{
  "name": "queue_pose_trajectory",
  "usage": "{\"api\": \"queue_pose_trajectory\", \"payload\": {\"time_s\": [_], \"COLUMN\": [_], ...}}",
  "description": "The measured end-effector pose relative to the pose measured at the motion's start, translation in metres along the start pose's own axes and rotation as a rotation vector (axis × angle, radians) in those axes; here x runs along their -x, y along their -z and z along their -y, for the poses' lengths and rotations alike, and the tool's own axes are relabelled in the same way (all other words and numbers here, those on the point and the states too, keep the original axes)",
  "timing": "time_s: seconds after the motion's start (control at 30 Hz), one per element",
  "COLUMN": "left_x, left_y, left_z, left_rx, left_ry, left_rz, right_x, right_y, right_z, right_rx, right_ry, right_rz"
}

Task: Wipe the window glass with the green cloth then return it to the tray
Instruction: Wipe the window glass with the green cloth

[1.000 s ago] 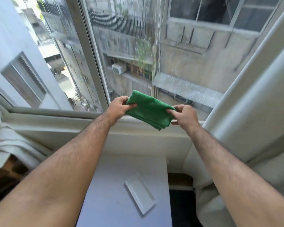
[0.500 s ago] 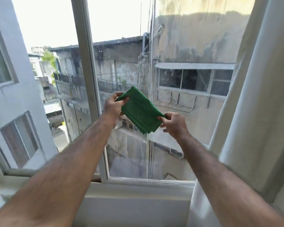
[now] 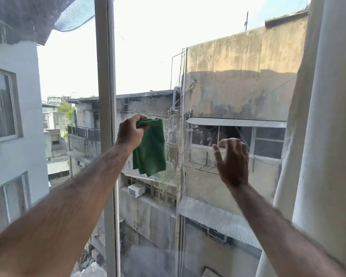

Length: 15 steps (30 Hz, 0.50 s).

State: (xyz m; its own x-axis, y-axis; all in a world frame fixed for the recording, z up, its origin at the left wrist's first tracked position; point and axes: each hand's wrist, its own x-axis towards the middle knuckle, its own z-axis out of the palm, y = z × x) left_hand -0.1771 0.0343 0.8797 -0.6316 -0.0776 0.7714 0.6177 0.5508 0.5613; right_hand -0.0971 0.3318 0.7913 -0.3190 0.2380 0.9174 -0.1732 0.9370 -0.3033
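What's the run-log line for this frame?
phase: wipe start | left hand: gripping cloth at glass | right hand: open, empty | tray: out of view

White window frame post [image 3: 106, 136] runs top to bottom, left of centre. Pale curtain [image 3: 326, 116] hangs along right edge. Bright overcast sky [image 3: 148, 47] up top, daylight coming in. Outside, far: stained concrete building [image 3: 244, 80] right, with a metal awning [image 3: 218, 218] lower down; white building [image 3: 12, 126] with windows left. White air conditioner box [image 3: 135, 190] on a ledge, centre. Dark netting [image 3: 68, 17] top left.
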Motion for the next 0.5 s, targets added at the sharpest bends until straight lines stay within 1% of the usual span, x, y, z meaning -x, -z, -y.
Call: {"api": "queue_pose_trajectory", "payload": {"time_s": [0.07, 0.13, 0.27, 0.3, 0.33, 0.4, 0.5], "left_x": [-0.006, -0.006, 0.001, 0.004, 0.008, 0.016, 0.032], "left_y": [-0.006, -0.015, -0.035, -0.039, -0.045, -0.056, -0.076], "left_z": [0.003, 0.006, 0.015, 0.015, 0.017, 0.023, 0.047], "left_rx": [-0.062, -0.157, -0.544, -0.61, -0.634, -0.621, -0.61], "left_ry": [-0.056, -0.128, -0.233, -0.293, -0.371, -0.459, -0.455], "left_rz": [0.0, -0.026, -0.239, -0.252, -0.255, -0.25, -0.263], "right_x": [-0.012, -0.019, -0.023, -0.022, -0.02, -0.018, -0.018], "right_y": [-0.005, -0.011, -0.029, -0.034, -0.038, -0.046, -0.055], "right_z": [-0.027, -0.051, -0.087, -0.095, -0.101, -0.113, -0.125], "right_rx": [0.114, 0.184, 0.223, 0.24, 0.27, 0.324, 0.377], "right_ry": [0.017, 0.041, 0.037, 0.057, 0.085, 0.131, 0.171], "right_rz": [-0.061, -0.052, 0.025, 0.027, 0.018, -0.016, -0.065]}}
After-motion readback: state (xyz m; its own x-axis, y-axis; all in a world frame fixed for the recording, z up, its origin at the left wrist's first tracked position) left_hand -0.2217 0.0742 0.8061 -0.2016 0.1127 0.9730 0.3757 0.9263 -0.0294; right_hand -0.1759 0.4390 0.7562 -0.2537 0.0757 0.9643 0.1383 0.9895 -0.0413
